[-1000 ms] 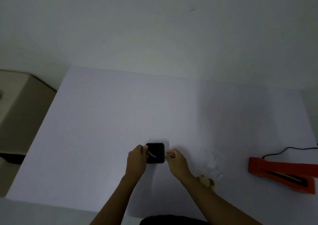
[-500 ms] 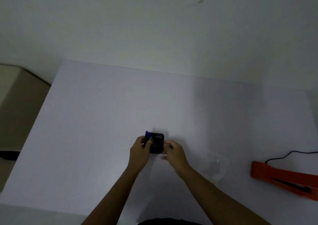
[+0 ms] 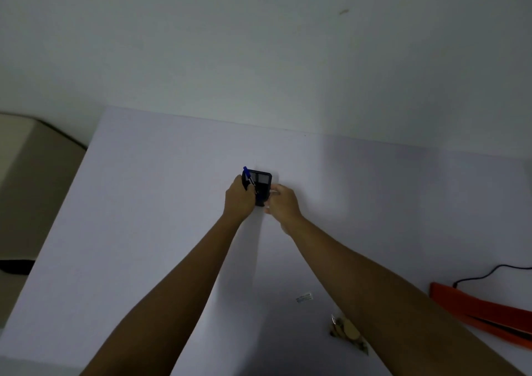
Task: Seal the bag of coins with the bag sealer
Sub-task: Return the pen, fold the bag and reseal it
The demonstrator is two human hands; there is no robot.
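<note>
Both hands pushed black device farther away.

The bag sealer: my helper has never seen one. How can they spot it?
On the white table, look to the near right edge, right of the right forearm. The bag sealer is the long flat orange bar trailing a black cord, the table's only bright-coloured thing.
</note>
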